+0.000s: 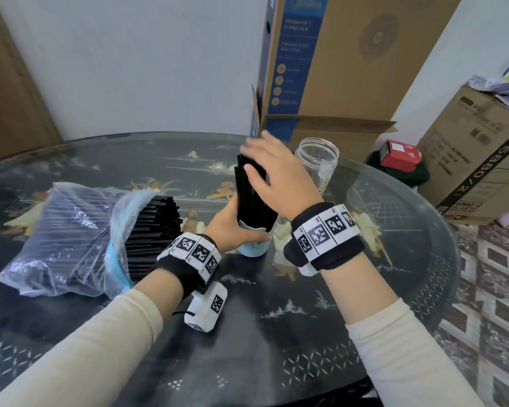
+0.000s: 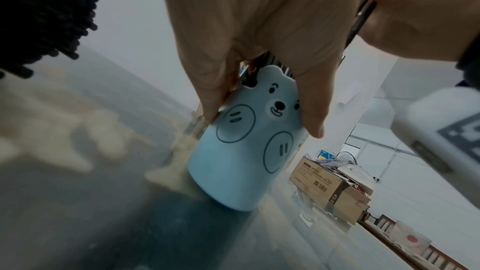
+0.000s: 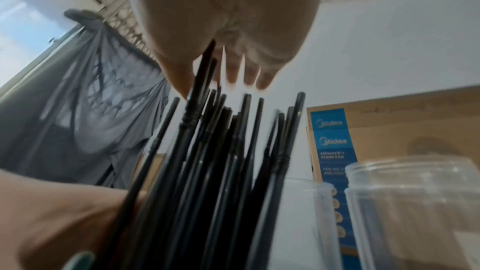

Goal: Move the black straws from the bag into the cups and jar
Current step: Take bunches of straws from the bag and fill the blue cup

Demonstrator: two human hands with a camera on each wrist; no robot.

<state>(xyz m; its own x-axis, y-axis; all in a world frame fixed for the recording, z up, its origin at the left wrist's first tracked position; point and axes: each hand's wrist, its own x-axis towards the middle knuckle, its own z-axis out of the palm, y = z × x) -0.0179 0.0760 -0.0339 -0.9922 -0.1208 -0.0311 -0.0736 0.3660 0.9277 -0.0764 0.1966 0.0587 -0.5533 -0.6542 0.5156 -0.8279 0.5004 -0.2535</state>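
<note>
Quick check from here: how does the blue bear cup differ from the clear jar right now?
The blue bear cup is opaque, with a printed face; the clear jar is see-through. The cup holds a bundle of black straws; the jar looks empty. The left hand grips the cup and the right hand rests open on its straws; no hand touches the jar. Both stand upright on the table.

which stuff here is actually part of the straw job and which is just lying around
Part of the job:
- black straws standing in the blue bear cup
- plastic bag with more straws
- clear jar, no straws in it
- left hand gripping the cup
- right hand open over the straw tops

Just lying about:
- fan box
- brown carton
- red box
</note>
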